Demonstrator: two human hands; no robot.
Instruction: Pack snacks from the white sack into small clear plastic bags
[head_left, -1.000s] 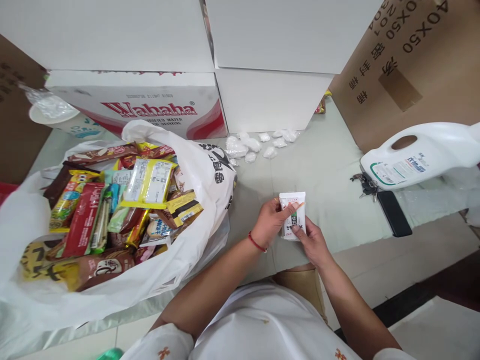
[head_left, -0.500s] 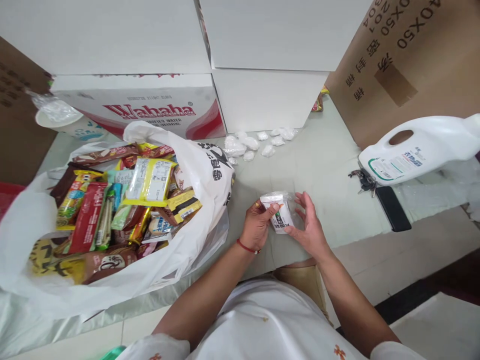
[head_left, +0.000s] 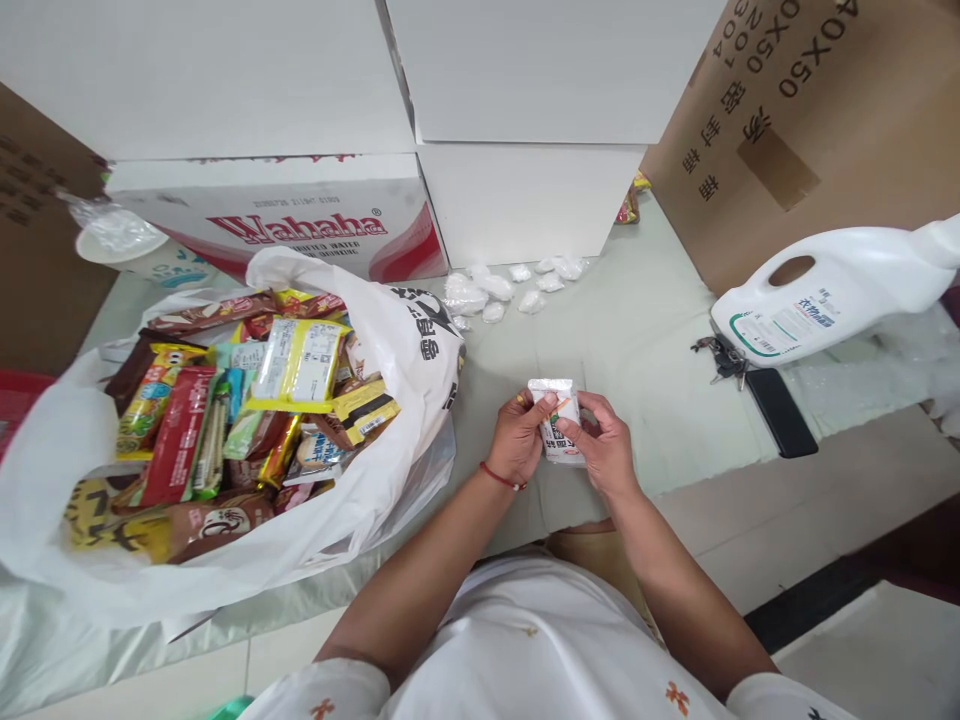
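A small white packet [head_left: 565,408] with dark printed characters and a little orange and green is held between both hands over the table. My left hand [head_left: 519,440], with a red cord bracelet at its wrist, grips its left side with the thumb across the front. On the other side my right hand [head_left: 609,450] is closed on the right edge, thumb on the face. Fingers behind the packet are hidden. To the left of my hands stands an open white plastic bag [head_left: 390,430] full of wrapped snacks.
Small white plastic bundles [head_left: 495,288] lie before a white box [head_left: 517,200] and a Wahaha carton [head_left: 277,215]. At the right are a white detergent jug [head_left: 832,290], keys [head_left: 721,357], a black phone [head_left: 782,412] and a cardboard box [head_left: 810,120]. A paper bowl [head_left: 127,245] stands far left.
My right hand, whose fingers were spread beside the packet, has closed in on its right edge. The packet is turned slightly more upright; the clear film seen around it earlier is less visible.
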